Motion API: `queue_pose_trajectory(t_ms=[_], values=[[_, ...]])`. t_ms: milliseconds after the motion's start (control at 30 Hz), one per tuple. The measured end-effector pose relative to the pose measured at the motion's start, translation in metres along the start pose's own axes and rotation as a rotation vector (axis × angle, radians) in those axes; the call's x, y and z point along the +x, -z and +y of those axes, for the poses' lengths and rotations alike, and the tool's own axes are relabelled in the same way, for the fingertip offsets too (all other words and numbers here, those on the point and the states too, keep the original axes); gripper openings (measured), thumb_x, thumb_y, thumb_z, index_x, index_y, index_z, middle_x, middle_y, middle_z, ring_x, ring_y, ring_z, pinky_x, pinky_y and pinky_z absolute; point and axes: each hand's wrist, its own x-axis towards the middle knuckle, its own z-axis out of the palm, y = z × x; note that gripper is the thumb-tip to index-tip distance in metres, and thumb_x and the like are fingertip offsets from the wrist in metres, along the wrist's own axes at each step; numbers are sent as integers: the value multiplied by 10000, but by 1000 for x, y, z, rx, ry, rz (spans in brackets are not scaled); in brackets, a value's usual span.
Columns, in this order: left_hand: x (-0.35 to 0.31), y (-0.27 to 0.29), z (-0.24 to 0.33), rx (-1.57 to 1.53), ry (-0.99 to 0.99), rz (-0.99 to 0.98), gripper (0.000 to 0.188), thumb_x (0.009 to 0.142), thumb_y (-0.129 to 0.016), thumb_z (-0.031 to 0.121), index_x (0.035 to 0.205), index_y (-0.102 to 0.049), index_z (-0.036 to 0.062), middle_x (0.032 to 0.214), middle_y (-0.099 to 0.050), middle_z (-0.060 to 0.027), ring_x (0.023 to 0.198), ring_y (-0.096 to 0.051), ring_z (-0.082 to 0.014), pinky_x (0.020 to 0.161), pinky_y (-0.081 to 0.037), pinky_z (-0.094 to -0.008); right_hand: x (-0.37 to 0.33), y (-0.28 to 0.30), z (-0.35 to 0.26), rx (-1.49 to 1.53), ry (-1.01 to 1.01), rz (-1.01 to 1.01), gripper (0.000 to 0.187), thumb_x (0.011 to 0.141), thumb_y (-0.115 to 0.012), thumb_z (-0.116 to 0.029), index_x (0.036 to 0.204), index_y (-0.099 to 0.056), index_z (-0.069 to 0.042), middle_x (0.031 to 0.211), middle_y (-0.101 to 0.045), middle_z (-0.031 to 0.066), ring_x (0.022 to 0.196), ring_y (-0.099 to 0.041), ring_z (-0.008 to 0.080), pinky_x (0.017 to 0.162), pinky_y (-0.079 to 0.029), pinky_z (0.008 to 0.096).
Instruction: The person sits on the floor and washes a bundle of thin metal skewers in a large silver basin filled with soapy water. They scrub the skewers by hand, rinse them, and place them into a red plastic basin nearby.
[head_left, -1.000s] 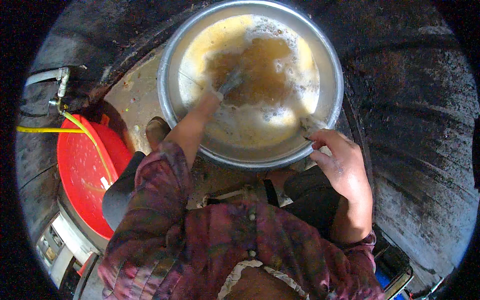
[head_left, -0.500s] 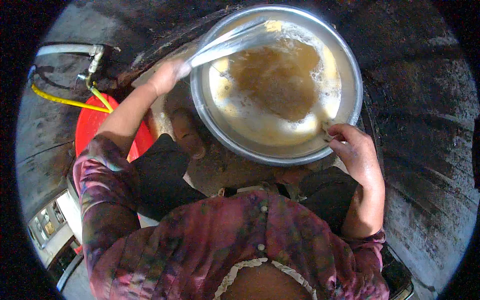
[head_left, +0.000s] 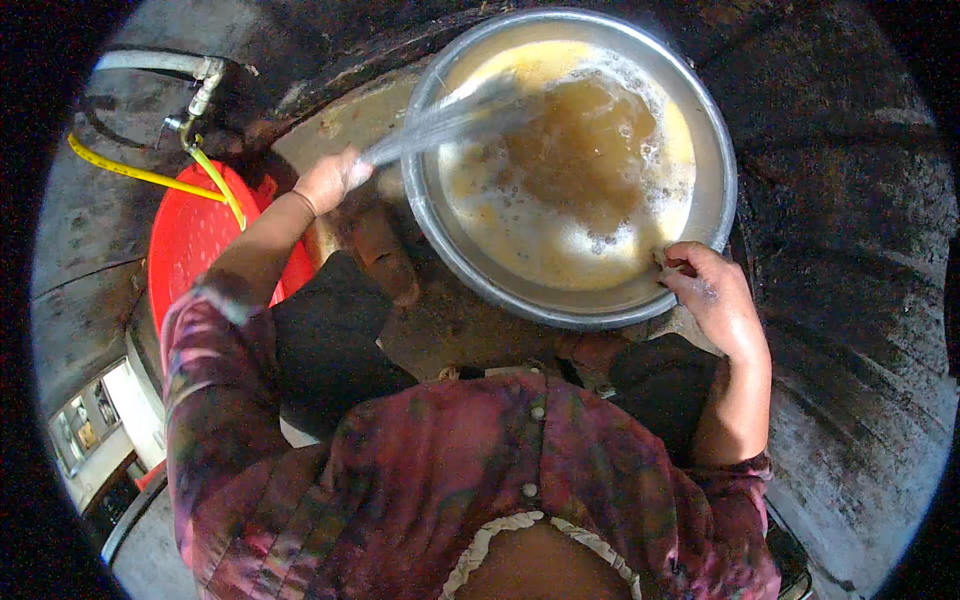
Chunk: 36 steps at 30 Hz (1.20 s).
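A wide metal basin (head_left: 424,232) stands in front of me, filled with cloudy brownish liquid (head_left: 575,150) ringed by white and yellowish foam. At its left, my left hand (head_left: 332,182) is closed round the near end of a long, pale grey tool (head_left: 440,132). That tool is smeared by motion, so its kind is unclear; its far end reaches over the liquid. By the basin's lower right rim, my right hand (head_left: 712,290) has thumb and fingers pinched together. Something small shows at those fingertips, too indistinct to name.
A red plastic tub (head_left: 200,235) sits to my left, with a yellow hose (head_left: 215,178) leading into it from a tap (head_left: 185,128) on a pale pipe (head_left: 150,62). Dark, stained walls (head_left: 840,230) surround the basin. My bent knees and feet are close below it.
My left hand has lowered slightly, and the tool's far end has swung down from the far rim. The foam has shifted. My right hand stays near the lower right rim.
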Motion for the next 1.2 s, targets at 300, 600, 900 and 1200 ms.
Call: queue_pose_trajectory(t_ms=[300,600,900,1200], values=[[-3,9,8,-8,-22,39,373,867,-379,397,879,-505,45,799,-572,-231,803,-547,-405,678,-428,-452,-6,3,6,-7,61,0,238,704,-610,-68,922,-560,12,834,-594,193,756,-603,292,669,-467,324],[10,0,0,34,190,-200,446,850,-399,441,944,-573,42,840,-578,-220,838,-541,-366,735,-408,-393,-10,5,4,34,3,25,225,700,-614,-61,904,-558,15,808,-595,178,748,-599,276,675,-465,318],[113,-57,91,-87,-461,-122,214,746,-541,201,880,-618,53,776,-575,-147,674,-535,-265,623,-428,-358,-2,7,7,5,48,13,253,696,-616,-77,931,-558,-3,837,-591,170,776,-593,287,677,-464,341],[164,-254,159,-693,96,11,215,720,-533,185,843,-620,31,816,-605,-159,716,-591,-285,606,-465,-378,-8,13,0,8,-1,21,301,654,-597,-15,949,-558,25,841,-585,152,733,-580,228,667,-461,313]])
